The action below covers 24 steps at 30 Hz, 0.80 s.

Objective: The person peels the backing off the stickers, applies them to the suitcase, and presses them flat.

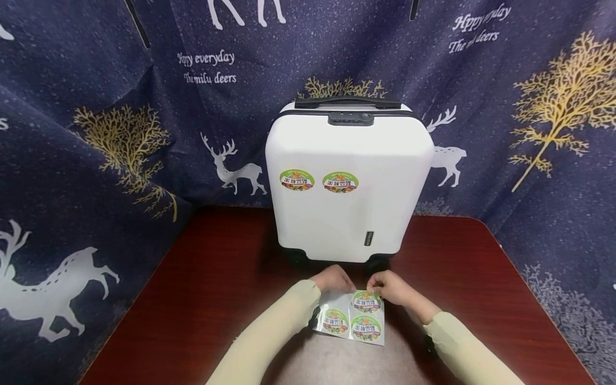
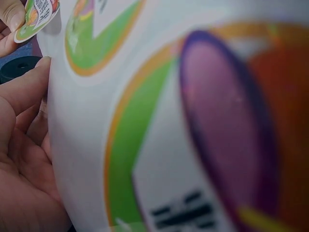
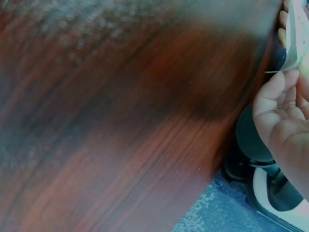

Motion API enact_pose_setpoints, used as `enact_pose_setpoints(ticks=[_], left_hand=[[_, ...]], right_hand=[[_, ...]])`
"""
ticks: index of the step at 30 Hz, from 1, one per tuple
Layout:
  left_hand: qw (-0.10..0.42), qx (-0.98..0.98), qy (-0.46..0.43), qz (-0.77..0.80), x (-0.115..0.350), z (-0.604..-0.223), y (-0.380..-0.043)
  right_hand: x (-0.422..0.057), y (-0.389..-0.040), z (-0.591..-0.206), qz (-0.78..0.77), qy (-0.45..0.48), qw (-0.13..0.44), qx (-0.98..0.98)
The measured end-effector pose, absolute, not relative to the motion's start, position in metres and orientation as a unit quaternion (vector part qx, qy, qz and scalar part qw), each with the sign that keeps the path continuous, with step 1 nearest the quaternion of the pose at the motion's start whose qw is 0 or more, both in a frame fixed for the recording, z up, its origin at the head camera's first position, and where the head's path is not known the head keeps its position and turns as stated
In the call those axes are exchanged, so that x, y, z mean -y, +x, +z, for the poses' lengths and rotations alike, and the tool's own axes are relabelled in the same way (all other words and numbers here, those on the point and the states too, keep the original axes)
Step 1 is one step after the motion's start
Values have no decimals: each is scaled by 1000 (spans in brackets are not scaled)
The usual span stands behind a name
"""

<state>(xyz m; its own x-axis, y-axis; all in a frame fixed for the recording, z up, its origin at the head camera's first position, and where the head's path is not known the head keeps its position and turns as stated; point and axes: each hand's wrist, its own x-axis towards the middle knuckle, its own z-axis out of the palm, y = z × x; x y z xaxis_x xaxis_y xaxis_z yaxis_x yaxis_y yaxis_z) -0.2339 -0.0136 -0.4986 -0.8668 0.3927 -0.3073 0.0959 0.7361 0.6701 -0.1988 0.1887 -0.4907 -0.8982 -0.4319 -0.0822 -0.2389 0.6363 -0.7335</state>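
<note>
A sticker sheet [image 1: 338,300] with round, green-edged fruit stickers is held above the table in front of the suitcase. My left hand [image 1: 333,279] grips its upper edge, thumb [image 2: 29,84] against the printed side in the left wrist view. The right hand [image 1: 391,287] pinches the edge of the upper right sticker [image 1: 367,303]; in the left wrist view that sticker [image 2: 41,17] stands partly off the sheet. Two more stickers, a lower left one [image 1: 335,322] and a lower right one [image 1: 366,328], lie flat on the backing. The upper left spot is bare.
A white suitcase [image 1: 346,214] stands upright on the dark red table [image 1: 216,305]. On its front are a left sticker [image 1: 296,181] and a right sticker [image 1: 340,183], side by side. Behind hangs a blue cloth [image 1: 240,117] with deer and trees.
</note>
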Motion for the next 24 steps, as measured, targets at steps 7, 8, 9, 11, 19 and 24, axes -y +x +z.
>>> enact_pose_setpoints(ticks=[7, 8, 9, 11, 19, 24], left_hand=[[220, -906, 136, 334, 14, -496, -233], [221, -906, 137, 334, 14, -496, -232], [221, -906, 137, 334, 14, -495, -232], [222, -905, 136, 336, 14, -494, -232], [225, -907, 132, 330, 13, -495, -232], [227, -909, 133, 322, 13, -494, -232]], right_hand=[[-190, -199, -490, -383, -191, 124, -895], [-190, -199, -490, -383, -191, 123, -895], [-191, -199, -489, -384, -192, 123, -895], [-191, -198, -489, -386, -190, 125, -894], [-192, -197, -486, -405, -192, 139, -883], [-193, -198, -486, -413, -193, 144, -878]])
